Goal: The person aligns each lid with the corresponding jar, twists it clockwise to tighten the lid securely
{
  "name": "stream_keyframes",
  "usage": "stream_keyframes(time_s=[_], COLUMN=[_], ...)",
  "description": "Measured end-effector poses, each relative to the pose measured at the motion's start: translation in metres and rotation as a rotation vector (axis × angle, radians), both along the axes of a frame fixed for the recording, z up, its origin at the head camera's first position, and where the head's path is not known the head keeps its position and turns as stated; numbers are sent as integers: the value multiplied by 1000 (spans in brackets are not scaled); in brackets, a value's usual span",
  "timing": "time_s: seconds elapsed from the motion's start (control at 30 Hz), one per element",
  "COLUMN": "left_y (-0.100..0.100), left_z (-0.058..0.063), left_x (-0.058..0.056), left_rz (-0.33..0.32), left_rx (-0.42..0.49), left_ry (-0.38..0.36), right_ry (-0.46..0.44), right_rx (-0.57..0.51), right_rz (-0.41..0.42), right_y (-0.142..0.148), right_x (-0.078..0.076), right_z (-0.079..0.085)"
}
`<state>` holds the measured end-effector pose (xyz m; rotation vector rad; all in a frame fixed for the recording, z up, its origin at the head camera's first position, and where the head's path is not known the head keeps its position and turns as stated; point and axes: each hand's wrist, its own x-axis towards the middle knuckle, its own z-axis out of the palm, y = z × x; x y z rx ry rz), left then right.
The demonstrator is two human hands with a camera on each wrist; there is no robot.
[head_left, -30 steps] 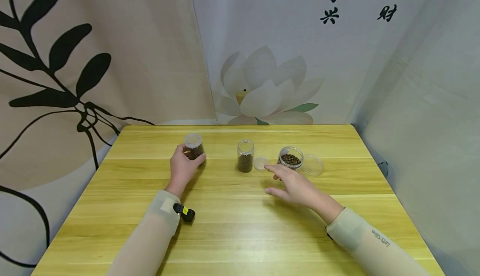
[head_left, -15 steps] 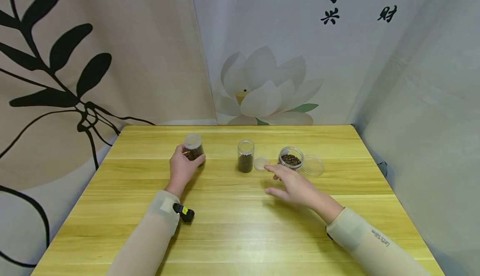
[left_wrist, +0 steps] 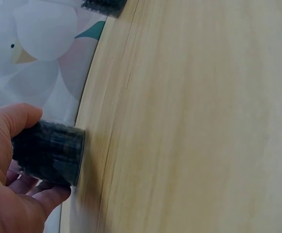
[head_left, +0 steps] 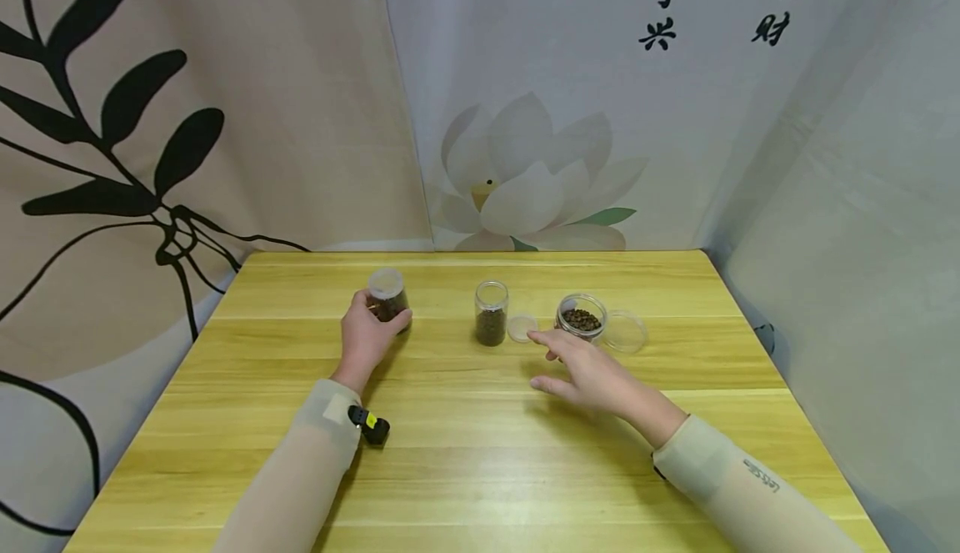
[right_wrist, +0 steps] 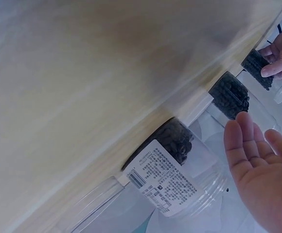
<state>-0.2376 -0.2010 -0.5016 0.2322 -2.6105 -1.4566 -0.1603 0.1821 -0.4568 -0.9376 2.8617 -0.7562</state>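
Observation:
At the far left of the table, my left hand (head_left: 363,338) grips a clear, lidded jar (head_left: 392,309) of dark pieces between thumb and fingers. Whether its base touches the wood I cannot tell. My right hand (head_left: 588,374) holds nothing, its fingers extended just in front of a wide jar (head_left: 599,334) of brown pellets. That jar has no lid on and carries a printed white label (right_wrist: 163,177). A slimmer jar (head_left: 491,319), also uncovered and about half full of dark grains, stands upright mid-table. Beside it lies a small round lid (head_left: 522,328).
A larger transparent lid (head_left: 628,332) lies right of the wide jar. Behind the wooden table (head_left: 465,444) hangs a pale printed curtain (head_left: 525,52) with a lotus, meeting the table's back edge.

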Motion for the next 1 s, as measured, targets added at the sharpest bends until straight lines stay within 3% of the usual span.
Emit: stream_keyframes(time_s=[0.73,1.0], left_y=[-3,-19], left_z=[-3,9], left_x=[5,18], left_rz=[6,-4], left_rx=[7,15], left_ry=[-22,3], right_ry=[-17,-25], right_rx=[4,-5], right_rz=[5,3], right_y=[-1,2], right_x=[0,-1], right_z=[-3,-4])
